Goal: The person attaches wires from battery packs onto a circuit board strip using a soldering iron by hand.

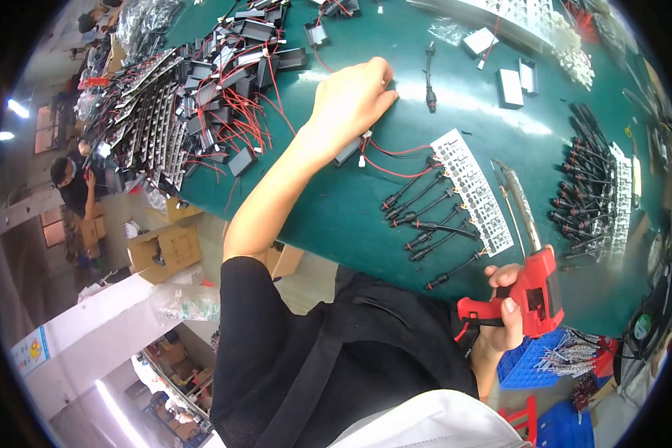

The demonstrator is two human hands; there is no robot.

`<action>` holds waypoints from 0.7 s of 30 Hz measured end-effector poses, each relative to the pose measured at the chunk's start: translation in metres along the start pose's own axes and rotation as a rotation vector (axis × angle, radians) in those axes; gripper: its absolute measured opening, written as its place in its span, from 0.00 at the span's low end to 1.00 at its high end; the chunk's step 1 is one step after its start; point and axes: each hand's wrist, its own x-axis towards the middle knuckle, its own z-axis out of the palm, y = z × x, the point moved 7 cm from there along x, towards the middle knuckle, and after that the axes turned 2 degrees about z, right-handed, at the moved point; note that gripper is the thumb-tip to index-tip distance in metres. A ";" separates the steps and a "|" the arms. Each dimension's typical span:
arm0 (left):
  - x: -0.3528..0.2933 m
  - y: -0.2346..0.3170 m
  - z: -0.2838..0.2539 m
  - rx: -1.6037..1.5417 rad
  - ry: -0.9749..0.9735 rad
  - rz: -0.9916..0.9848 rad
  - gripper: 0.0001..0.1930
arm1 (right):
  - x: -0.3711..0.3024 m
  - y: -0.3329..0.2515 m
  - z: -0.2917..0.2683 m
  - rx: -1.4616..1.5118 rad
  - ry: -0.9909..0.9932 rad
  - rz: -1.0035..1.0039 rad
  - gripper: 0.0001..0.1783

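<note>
Head view: The left hand (351,101) reaches across the green table (351,216), fingers curled down on a thin red wire (392,160) near the table's middle; whether it grips the wire cannot be told. The wire leads to a white perforated panel (474,190) with a row of black cable connectors (425,216) along its left side. The right hand (508,313) is closed around the grip of a red glue gun (534,287) at the near table edge, nozzle aimed toward the panel. A pile of black modules with red leads (201,97) occupies the far left corner.

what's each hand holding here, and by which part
The right hand holds a red glue gun by its handle. The left hand rests on the green table; whether it grips anything cannot be told.
</note>
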 end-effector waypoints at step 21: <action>-0.065 -0.016 -0.077 -1.526 0.234 -0.221 0.14 | -0.001 -0.007 -0.018 -0.005 0.111 -0.038 0.45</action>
